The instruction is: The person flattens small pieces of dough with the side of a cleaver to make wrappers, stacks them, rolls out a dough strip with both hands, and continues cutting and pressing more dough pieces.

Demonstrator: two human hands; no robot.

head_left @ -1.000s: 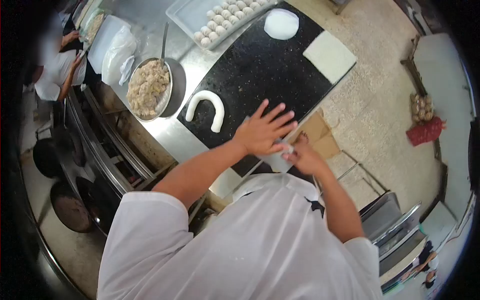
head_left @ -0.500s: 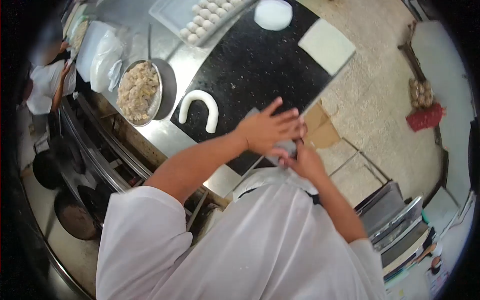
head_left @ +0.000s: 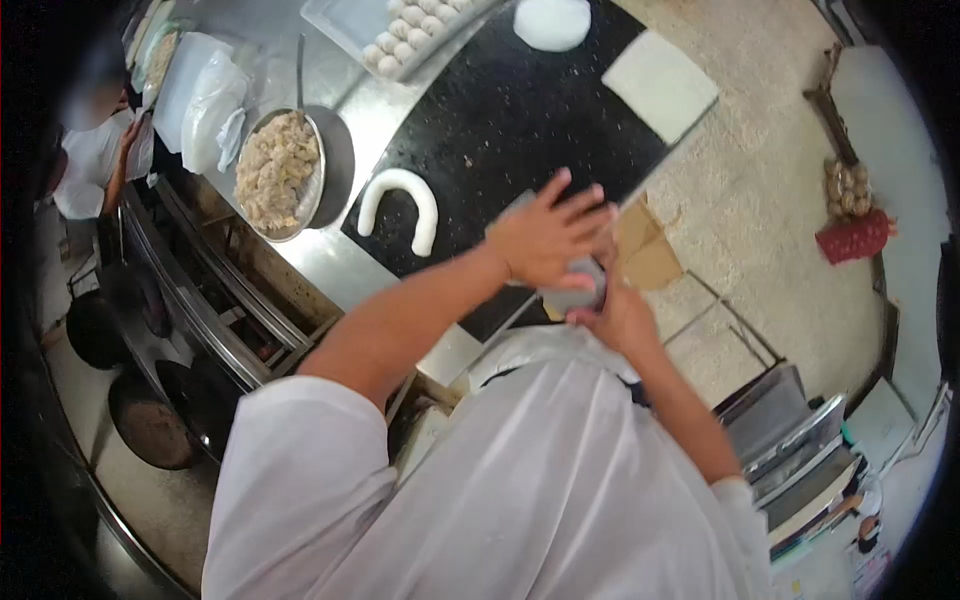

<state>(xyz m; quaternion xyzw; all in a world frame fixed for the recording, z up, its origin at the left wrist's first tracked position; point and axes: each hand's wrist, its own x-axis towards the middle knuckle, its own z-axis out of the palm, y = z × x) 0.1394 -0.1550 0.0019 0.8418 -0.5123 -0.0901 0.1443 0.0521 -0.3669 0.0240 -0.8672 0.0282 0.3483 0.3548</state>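
Note:
My left hand (head_left: 548,240) is spread over a flat grey object (head_left: 582,284) near the edge of the black board (head_left: 520,130). My right hand (head_left: 625,315) is closed around that object's near end; most of it is hidden under my left palm, and I cannot tell what it is. On the board to the left lies a U-shaped roll of white dough (head_left: 403,183). At the board's far end are a round white mound (head_left: 552,24) and a white rectangular slab (head_left: 660,87).
A metal bowl of chunky filling (head_left: 278,172) with a spoon stands left of the board. Beyond are a tray (head_left: 345,22) with several dough balls and a plastic bag (head_left: 212,110). A person (head_left: 88,165) is at far left. Woks (head_left: 150,420) sit at lower left.
Both hands stay together at the board's edge, and my left hand has shifted slightly over the grey object. The whole view has shifted a little with the camera.

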